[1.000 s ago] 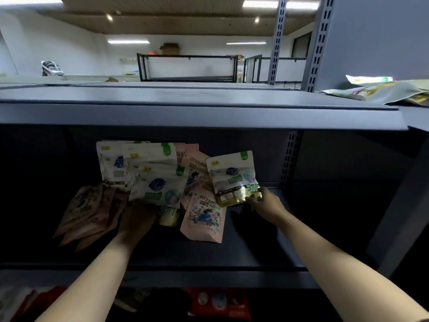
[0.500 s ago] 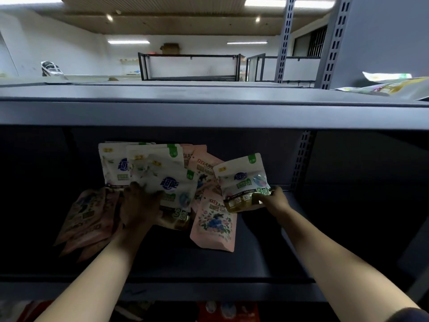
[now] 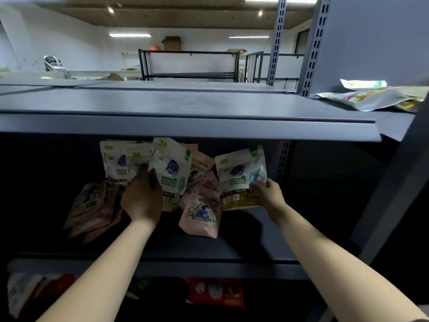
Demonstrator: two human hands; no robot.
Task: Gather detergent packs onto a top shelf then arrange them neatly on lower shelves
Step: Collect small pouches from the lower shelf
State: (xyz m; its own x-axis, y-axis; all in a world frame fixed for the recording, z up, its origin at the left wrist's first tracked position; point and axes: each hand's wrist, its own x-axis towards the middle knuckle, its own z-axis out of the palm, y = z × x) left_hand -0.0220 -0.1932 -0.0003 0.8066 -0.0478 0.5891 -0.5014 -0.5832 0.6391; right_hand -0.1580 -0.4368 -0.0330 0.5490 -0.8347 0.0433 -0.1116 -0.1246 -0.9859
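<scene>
Inside the middle shelf stand white-and-gold detergent packs with pink packs leaning between and in front of them. My left hand grips the white packs at the left of the cluster, fingers curled over their lower edges. A separate white-and-gold pack is held upright to the right, my right hand pinching its lower right corner. More pink packs lie slanted at the far left of the shelf.
The top shelf runs across above, with flat gold and white packs lying at its right end. Slotted grey uprights rise at the right. Red and white packs sit on the shelf below.
My left hand has climbed from below the white packs to grip them higher up. The pack in my right hand has shifted slightly right and stands more upright.
</scene>
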